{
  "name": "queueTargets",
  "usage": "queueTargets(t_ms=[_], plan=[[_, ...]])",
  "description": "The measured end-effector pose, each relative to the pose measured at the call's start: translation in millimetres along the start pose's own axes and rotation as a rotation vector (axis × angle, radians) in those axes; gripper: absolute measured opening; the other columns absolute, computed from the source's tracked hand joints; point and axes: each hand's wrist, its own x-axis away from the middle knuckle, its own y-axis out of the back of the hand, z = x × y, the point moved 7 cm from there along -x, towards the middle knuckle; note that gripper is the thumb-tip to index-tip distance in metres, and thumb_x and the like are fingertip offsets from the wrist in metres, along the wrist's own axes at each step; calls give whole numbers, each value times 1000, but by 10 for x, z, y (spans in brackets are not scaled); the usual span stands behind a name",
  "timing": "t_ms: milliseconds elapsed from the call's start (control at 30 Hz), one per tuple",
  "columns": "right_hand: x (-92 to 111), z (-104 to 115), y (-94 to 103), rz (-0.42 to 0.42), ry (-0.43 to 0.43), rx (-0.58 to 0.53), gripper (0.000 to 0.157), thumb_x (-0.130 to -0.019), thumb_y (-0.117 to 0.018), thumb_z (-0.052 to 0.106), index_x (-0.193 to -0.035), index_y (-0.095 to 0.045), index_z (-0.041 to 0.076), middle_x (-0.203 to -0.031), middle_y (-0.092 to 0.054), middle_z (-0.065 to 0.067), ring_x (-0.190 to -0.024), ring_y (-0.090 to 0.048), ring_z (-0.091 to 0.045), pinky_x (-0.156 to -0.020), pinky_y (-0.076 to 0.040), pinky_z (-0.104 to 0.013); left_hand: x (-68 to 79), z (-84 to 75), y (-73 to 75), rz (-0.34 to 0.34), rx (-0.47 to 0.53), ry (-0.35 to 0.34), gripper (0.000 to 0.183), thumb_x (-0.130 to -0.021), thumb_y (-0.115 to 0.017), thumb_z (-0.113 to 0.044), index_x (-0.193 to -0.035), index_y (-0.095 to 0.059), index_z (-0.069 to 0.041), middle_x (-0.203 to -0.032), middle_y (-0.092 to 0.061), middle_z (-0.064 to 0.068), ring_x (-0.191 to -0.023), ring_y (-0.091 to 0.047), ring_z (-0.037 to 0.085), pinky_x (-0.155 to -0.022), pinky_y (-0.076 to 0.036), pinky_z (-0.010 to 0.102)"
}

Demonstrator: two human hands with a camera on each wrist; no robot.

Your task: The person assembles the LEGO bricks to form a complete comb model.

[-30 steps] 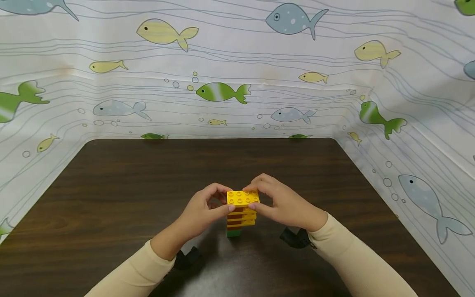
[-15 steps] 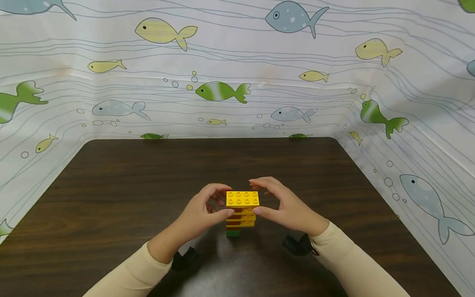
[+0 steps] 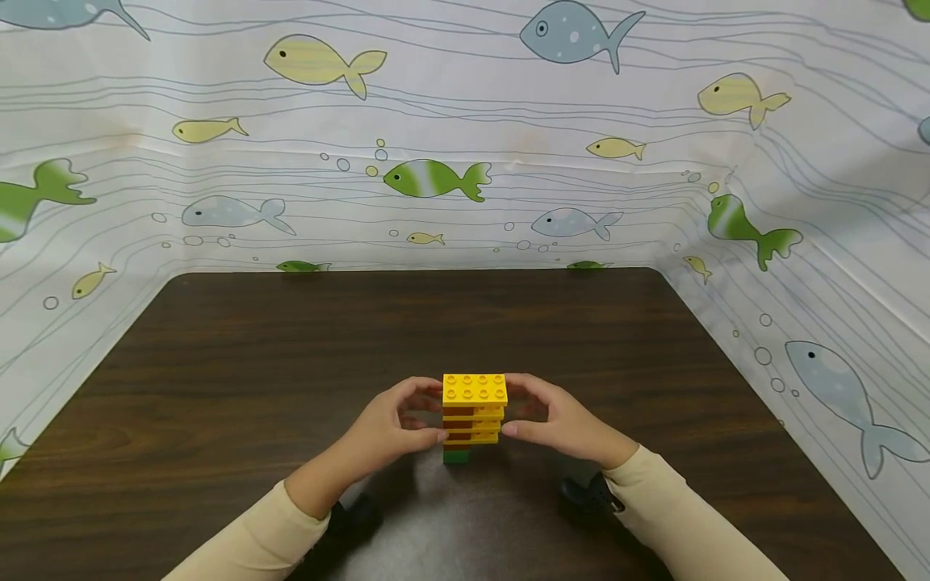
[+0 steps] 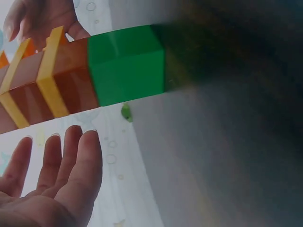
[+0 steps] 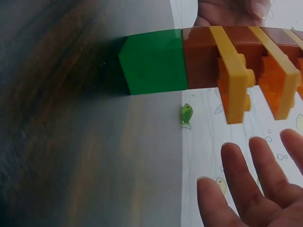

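Note:
A tower of toy building bricks (image 3: 475, 389) stands upright on the table in the head view. Its base is a green block (image 4: 128, 66); brown blocks (image 4: 75, 78) alternate with thin yellow plates (image 5: 233, 78) above it. The plates jut out to the right, and the topmost shows its studs. My left hand (image 3: 395, 420) is at the tower's left side, fingers loosely bent, thumb tip close to the bricks. On the other side my right hand (image 3: 567, 420) curves loosely near the plates' ends. Both wrist views show fingers apart from the bricks; light thumb contact I cannot tell.
The dark wood-grain table (image 3: 291, 347) extends around the tower on all sides. A white fish-print curtain (image 3: 508, 121) encloses its back and sides. Dark wrist devices (image 3: 592, 494) hang under both forearms near the tabletop.
Both hands were at the top yellow plate, the right pressing on it. The right fingers lifted off, then both hands lowered along the tower's sides. The tower has stayed in place.

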Motion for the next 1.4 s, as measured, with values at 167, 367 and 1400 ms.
queueTargets(t_ms=[167,367,1400], plan=[[-31,-69,-70,44,-26,-61,57,-91,-66,13,-140,-41,0,-133,-50,-16,-121,-51,-33,-97,-45,-48,-10,82,-36,22,52,37,56,-83,-73,-11,-130,-47,4,-120,-57,18,-110,-58,34,-85,-53,39],[-45,-126,-130,62,-65,-38,58,-89,-68,15,-139,-43,3,-132,-52,-14,-120,-52,-31,-98,-45,-49,-20,140,-64,22,44,55,53,-83,-74,-10,-128,-50,3,-117,-59,18,-108,-58,35,-79,-54,38],[-125,-119,-115,-54,-109,26,51,-90,-67,11,-135,-48,-1,-124,-59,-16,-104,-62,-27,-86,-53,-36,-141,170,-75,-38,-63,58,38,-85,-72,-13,-119,-59,-2,-112,-63,9,-104,-59,27,-83,-51,42]])
